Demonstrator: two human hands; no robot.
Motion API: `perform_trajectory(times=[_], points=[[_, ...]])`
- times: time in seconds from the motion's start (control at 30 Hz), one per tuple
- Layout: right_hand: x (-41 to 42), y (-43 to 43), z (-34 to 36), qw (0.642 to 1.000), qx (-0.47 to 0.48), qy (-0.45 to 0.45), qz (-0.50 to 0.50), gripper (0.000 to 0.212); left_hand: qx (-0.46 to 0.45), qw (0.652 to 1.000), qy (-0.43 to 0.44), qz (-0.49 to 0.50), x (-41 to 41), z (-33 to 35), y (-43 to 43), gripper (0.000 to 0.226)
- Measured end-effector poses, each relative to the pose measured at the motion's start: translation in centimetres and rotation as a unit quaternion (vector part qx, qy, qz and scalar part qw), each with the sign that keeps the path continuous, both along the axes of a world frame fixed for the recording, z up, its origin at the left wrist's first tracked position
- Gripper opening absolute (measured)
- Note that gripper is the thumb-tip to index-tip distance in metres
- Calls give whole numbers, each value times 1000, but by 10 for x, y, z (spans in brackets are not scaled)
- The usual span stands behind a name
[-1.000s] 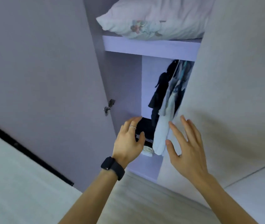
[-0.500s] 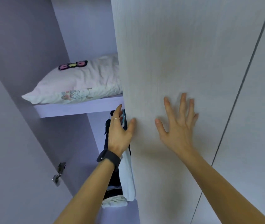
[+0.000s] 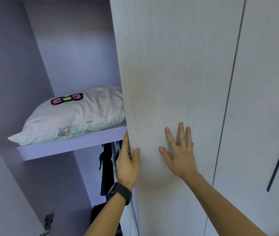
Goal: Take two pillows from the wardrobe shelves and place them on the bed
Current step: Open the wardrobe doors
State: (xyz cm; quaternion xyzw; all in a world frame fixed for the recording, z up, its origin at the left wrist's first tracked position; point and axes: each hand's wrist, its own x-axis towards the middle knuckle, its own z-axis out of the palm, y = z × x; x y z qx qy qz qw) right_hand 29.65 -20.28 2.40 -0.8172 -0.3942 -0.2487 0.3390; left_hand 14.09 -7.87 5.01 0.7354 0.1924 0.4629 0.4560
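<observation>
The left hand (image 3: 127, 165) grips the edge of the pale wardrobe door (image 3: 172, 82): its thumb lies flat on the door's front face while the other fingers curl round behind the edge, out of sight. A ring shows on one finger, and a dark watch (image 3: 119, 193) sits on the wrist below. The right hand (image 3: 180, 155) is spread wide and pressed palm-flat on the door's front, fingers splayed and pointing up, holding nothing.

Up and to the left of the left hand's fingertips, one pillow (image 3: 74, 116) lies on the lilac shelf (image 3: 70, 144). It is white with a pink and yellow bow patch on top and a cartoon print along its near side. Its right end is hidden behind the door, and its left corner pokes just past the shelf's front edge.

Just beside the left fingers, under the shelf, dark hanging clothes (image 3: 107, 169) show in the gap, with a pale garment lower down along the forearm. Far down to the left of the wrist, a metal hinge (image 3: 48, 222) shows on the open door panel. To the right of the right hand's fingers, a thin seam separates this door from the next closed panel (image 3: 263, 99).
</observation>
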Motion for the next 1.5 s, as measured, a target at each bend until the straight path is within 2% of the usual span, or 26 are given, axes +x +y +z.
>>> perform_trajectory(times=[0.2, 0.3, 0.4, 0.53, 0.67, 0.8, 0.87, 1.07, 1.17, 1.3, 1.5], points=[[-42, -25, 6, 996, 38, 71, 36, 77, -3, 999, -20, -34, -30, 1, -26, 74], [-71, -49, -3, 991, 24, 116, 66, 79, -13, 998, -18, -61, -50, -1, -44, 68], [-107, -75, -27, 981, 9, 168, 97, 75, -58, 989, -12, -137, -70, 0, -58, 53], [-160, -100, -62, 965, 61, 227, 118, 72, -110, 955, 5, -277, -92, 1, -76, 46], [-189, -127, -87, 967, 92, 227, 73, 75, -104, 933, 18, -344, -100, 1, -105, 52], [-199, -160, -92, 977, 103, 188, -6, 78, -79, 911, 45, -403, -94, -1, -134, 54], [-203, -176, -92, 979, 102, 176, -15, 76, -63, 906, 47, -416, -88, -2, -144, 55], [-208, -216, -93, 981, 93, 154, -69, 83, 77, 909, 67, -404, -54, -25, -184, 76], [-206, -237, -102, 976, 94, 139, -136, 83, 203, 890, 81, -401, -34, -39, -200, 81], [-191, -268, -110, 960, 105, 181, -187, 78, 360, 864, 80, -344, 0, -55, -219, 84], [-158, -309, -101, 947, 142, 196, -212, 80, 469, 823, 99, -304, 45, -78, -259, 98]])
